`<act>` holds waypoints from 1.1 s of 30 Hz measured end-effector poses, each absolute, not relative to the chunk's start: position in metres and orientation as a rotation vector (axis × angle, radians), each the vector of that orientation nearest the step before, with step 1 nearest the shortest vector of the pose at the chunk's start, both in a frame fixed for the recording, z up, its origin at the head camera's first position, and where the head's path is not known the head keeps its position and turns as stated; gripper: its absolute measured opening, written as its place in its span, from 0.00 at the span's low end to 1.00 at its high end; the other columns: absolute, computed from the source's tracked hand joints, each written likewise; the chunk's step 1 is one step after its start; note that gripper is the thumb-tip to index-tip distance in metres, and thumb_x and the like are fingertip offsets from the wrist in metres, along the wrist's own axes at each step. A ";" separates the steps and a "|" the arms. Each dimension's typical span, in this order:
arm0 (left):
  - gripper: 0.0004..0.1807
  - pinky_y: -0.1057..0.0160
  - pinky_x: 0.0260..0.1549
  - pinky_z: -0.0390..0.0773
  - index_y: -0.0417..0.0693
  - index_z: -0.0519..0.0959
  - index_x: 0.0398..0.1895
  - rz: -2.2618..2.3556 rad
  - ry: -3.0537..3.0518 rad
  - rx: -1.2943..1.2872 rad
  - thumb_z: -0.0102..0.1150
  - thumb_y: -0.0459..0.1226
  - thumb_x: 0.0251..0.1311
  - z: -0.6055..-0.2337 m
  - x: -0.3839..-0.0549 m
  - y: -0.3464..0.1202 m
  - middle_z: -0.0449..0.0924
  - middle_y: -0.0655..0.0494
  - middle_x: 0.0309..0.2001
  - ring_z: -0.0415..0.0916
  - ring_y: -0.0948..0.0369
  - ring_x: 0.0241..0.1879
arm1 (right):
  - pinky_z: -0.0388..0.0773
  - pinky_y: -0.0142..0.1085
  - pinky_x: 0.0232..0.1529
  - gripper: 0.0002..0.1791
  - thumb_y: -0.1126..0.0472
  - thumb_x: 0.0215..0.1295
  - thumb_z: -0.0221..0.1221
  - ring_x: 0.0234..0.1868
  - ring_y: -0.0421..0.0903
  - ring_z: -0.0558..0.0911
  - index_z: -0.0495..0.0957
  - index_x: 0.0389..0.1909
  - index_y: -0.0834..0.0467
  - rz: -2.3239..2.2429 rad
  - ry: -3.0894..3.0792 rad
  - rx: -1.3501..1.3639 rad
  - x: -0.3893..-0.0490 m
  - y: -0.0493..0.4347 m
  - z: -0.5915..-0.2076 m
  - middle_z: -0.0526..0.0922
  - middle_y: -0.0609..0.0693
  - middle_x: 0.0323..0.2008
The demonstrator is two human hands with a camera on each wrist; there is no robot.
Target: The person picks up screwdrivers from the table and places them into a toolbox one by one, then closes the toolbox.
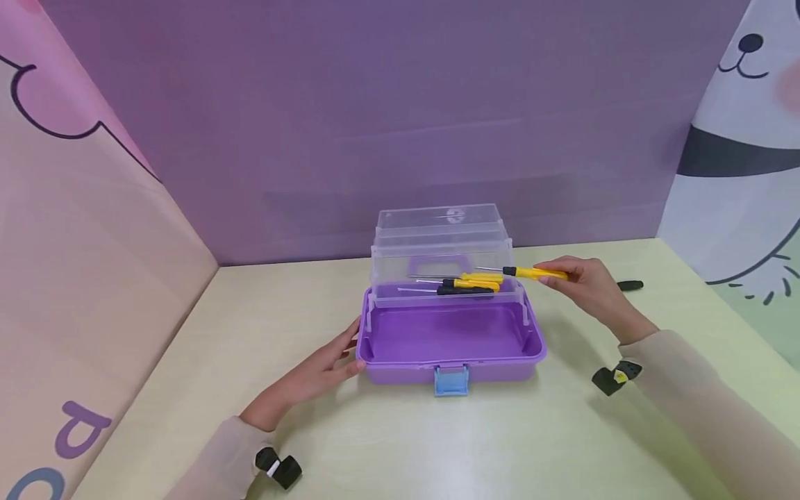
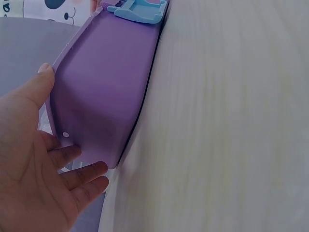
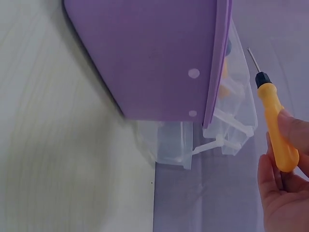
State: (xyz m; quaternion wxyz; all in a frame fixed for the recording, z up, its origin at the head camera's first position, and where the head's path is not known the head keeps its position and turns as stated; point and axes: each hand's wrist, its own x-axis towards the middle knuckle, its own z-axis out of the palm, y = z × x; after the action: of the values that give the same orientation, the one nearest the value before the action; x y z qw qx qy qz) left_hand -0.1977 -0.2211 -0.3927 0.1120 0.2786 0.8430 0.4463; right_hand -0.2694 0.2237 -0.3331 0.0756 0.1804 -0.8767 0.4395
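Note:
A purple toolbox (image 1: 500, 371) with a clear lid (image 1: 437, 217) and a blue latch (image 1: 451, 381) stands open on the table. My left hand (image 1: 321, 371) rests against its left end, thumb at the rim and fingers loosely spread along the side, as the left wrist view shows. With my right hand (image 1: 581, 285) I pinch the yellow handle of a screwdriver (image 3: 271, 108), its shaft pointing left over the raised clear tray. In that tray lie a black-handled screwdriver (image 1: 465, 291) and yellow-handled screwdrivers (image 1: 481, 277). The purple lower compartment (image 1: 450, 330) holds nothing visible.
Behind my right hand, a black-handled object (image 1: 631, 285) lies on the pale table (image 1: 400, 444), partly hidden. A purple backdrop (image 1: 400, 139) rises at the table's far edge, with printed panels (image 1: 94, 229) at the sides.

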 end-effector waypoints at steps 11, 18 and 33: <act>0.40 0.40 0.60 0.63 0.54 0.36 0.76 1.312 2.471 0.827 0.48 0.41 0.69 -0.392 -0.198 -0.220 0.42 0.41 0.74 0.57 0.37 0.66 | 0.73 0.23 0.28 0.17 0.62 0.62 0.61 0.31 0.44 0.73 0.80 0.50 0.65 1.274 -2.663 0.557 -0.284 0.207 -0.330 0.81 0.62 0.44; 0.40 0.40 0.61 0.62 0.54 0.36 0.76 1.298 2.476 0.797 0.48 0.42 0.69 -0.394 -0.198 -0.221 0.44 0.40 0.73 0.57 0.38 0.66 | 0.70 0.25 0.25 0.16 0.63 0.62 0.61 0.30 0.47 0.71 0.80 0.50 0.65 1.257 -2.696 0.555 -0.290 0.197 -0.330 0.81 0.62 0.47; 0.41 0.41 0.61 0.63 0.58 0.37 0.76 1.316 2.466 0.789 0.49 0.42 0.69 -0.394 -0.197 -0.220 0.43 0.45 0.74 0.57 0.41 0.67 | 0.73 0.26 0.30 0.16 0.63 0.62 0.61 0.36 0.50 0.73 0.80 0.49 0.64 1.164 -2.728 0.591 -0.298 0.180 -0.330 0.81 0.62 0.46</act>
State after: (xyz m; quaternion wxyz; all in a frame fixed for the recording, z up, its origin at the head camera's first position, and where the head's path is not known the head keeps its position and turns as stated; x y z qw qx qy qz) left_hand -0.1972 -0.2198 -0.3937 0.1185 0.2698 0.8431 0.4499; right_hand -0.2976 0.1798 -0.3301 0.0586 0.1952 -0.9004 0.3843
